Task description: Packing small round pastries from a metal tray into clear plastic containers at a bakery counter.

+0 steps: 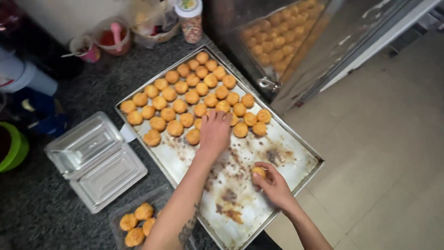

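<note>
Picking baked puffs off the baking tray (305, 153) on the worktop (55, 203): right hand (273, 185) closed around one puff (258, 171) at the near rim, left hand (215, 132) spread flat, fingers apart, over the nearest of the rows of puffs (194, 92) beyond it. Likely mid-transfer, with the filled plastic box (138, 217) lying left of the left forearm; next calls for a gentle pinch, avoiding crushing.

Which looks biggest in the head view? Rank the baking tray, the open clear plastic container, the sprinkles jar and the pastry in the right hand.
1. Baking tray
2. Open clear plastic container
3. Sprinkles jar
4. Pastry in the right hand, smallest though nearer the camera.
</note>
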